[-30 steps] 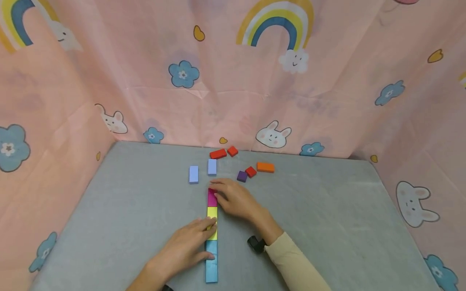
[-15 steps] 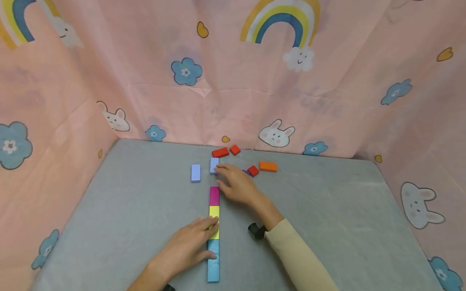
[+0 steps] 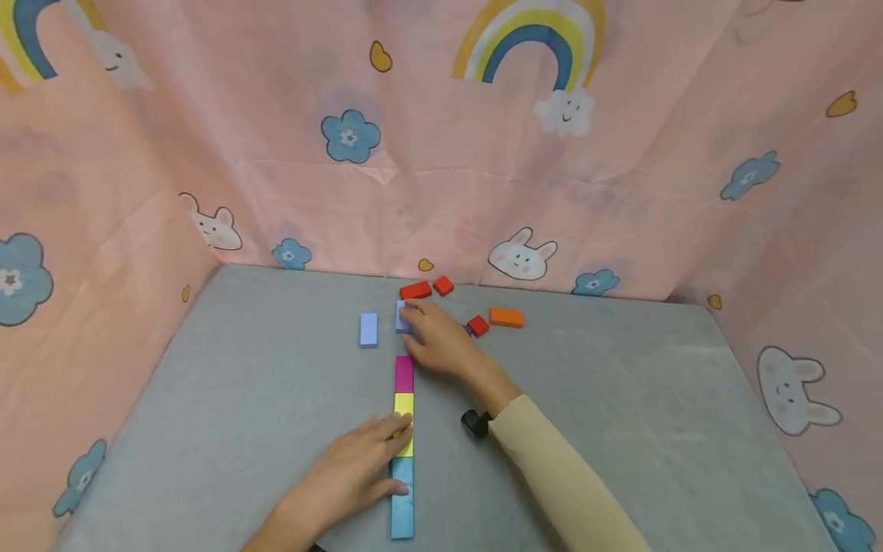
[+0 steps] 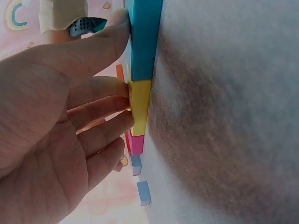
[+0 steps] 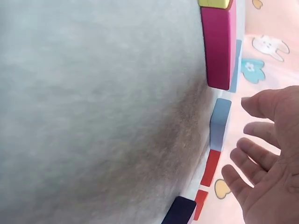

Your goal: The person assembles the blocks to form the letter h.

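Lavender block [image 3: 402, 317] lies just under the right hand's [image 3: 436, 343] grip.

Pale blue block [image 3: 402, 320] flat beyond magenta block [image 3: 403, 373], yellow block [image 3: 403, 423], blue block [image 3: 402, 498] row

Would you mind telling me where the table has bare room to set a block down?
The table is bare right of the right hand and left of the block row. It is crowded at the back, around the lilac blocks, red blocks and orange block.
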